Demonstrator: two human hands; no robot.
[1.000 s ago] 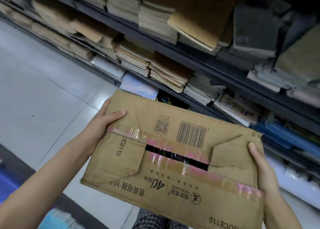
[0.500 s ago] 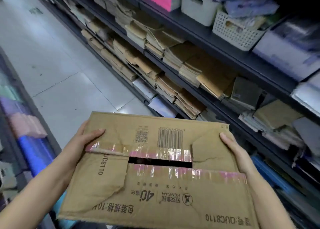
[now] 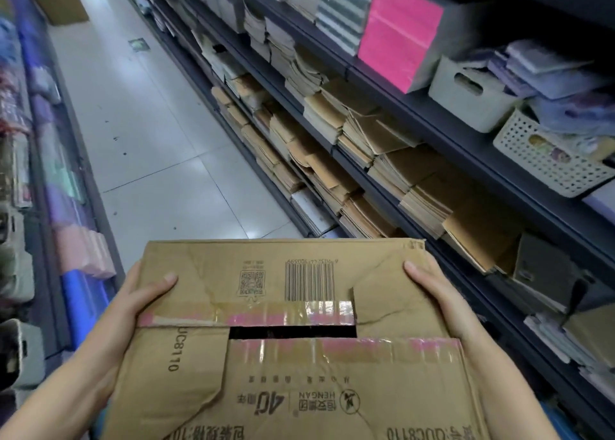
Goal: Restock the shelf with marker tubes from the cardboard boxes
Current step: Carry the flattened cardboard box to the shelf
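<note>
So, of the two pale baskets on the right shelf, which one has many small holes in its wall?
The nearer basket: its wall is perforated lattice. The farther basket has solid walls and one handle slot.

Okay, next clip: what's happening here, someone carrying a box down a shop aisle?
Yes. A person holds a worn cardboard box in front of them, left hand and right hand gripping its opposite sides, thumbs on top. The flaps are taped, with a dark gap at the seam; its contents cannot be seen. Shelves of stacked notebooks run along the right. Nothing has been unpacked.
</note>
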